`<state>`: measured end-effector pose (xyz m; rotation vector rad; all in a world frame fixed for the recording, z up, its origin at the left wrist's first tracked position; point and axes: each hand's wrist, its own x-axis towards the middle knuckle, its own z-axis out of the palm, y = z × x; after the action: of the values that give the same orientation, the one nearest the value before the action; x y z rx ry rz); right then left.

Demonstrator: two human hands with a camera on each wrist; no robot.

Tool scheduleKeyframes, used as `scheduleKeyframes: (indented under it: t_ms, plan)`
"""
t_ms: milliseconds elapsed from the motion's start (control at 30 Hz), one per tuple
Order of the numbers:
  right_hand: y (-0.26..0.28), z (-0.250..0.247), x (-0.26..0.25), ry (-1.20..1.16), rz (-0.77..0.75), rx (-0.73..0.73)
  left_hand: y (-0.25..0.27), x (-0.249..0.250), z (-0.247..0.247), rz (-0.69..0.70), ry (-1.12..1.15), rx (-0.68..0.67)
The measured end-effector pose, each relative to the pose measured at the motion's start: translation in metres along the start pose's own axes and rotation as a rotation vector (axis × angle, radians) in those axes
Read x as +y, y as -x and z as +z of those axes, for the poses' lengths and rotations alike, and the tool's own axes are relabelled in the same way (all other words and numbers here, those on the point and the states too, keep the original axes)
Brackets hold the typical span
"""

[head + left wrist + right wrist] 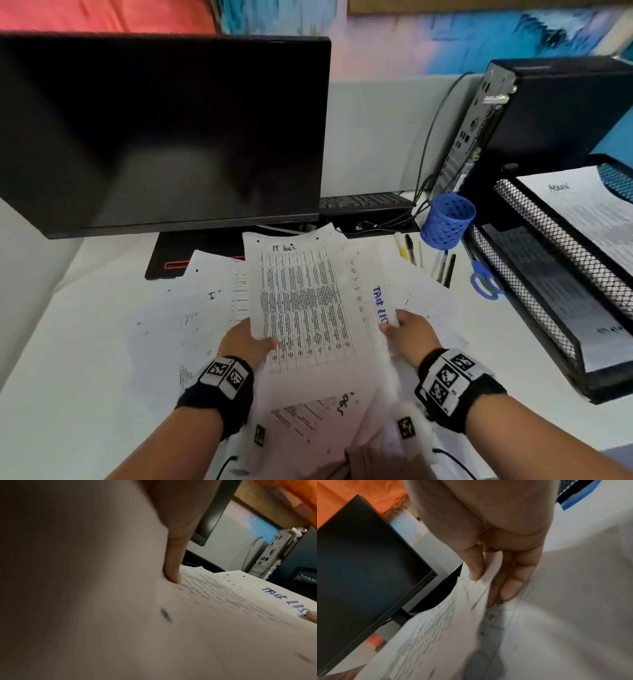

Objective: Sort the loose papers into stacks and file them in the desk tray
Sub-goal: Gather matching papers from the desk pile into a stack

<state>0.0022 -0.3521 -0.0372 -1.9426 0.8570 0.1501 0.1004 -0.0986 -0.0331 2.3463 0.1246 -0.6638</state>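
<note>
A printed sheet headed "IT logs" (301, 301) is lifted above the desk, its table of dense text facing me. My left hand (248, 342) pinches its lower left edge, thumb (173, 566) on top. My right hand (407, 334) pinches the right edge, over a sheet marked "TASK LIST" (380, 305) in blue; its thumb (475, 563) lies on the paper with fingers beneath. More loose papers (191, 308) lie spread on the white desk. The black mesh desk tray (548, 267) stands at the right, with a sheet marked "ADMIN" (589, 209) on its upper tier.
A dark monitor (164, 130) fills the back left. A keyboard (363, 200) lies behind the papers. A blue pen cup (447, 221), several pens (424, 257) and blue scissors (483, 277) sit between the papers and the tray. A computer tower (534, 116) stands behind the tray.
</note>
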Motion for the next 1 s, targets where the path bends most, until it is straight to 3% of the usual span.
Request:
scheduleKeyframes:
  t_ms: [200, 333, 467, 600, 700, 800, 867, 1000]
  plan:
    - [-0.004, -0.045, 0.012, -0.144, 0.026, 0.079, 0.017, -0.016, -0.029, 0.145, 0.11, 0.016]
    - [-0.001, -0.069, 0.011, -0.142, 0.0, -0.036, 0.017, -0.026, -0.064, 0.108, 0.06, 0.033]
    - [0.019, -0.072, -0.013, -0.084, -0.088, -0.198, 0.015, -0.029, -0.083, 0.234, -0.336, 0.001]
    - [0.038, -0.056, -0.033, 0.035, -0.217, -0.294, 0.028, -0.013, -0.084, 0.478, -0.186, 0.067]
    - [0.048, -0.043, -0.044, 0.006, -0.25, -0.357, 0.038, -0.002, -0.077, 0.454, -0.121, -0.078]
    - [0.045, -0.035, -0.048, -0.075, -0.236, -0.413, 0.043, -0.01, -0.073, 0.473, -0.14, -0.102]
    - [0.034, -0.033, -0.044, -0.113, -0.221, -0.36, 0.046, -0.021, -0.073, 0.484, -0.138, -0.117]
    - [-0.004, -0.029, -0.022, 0.011, -0.043, -0.028, 0.054, -0.043, -0.076, 0.547, -0.149, -0.209]
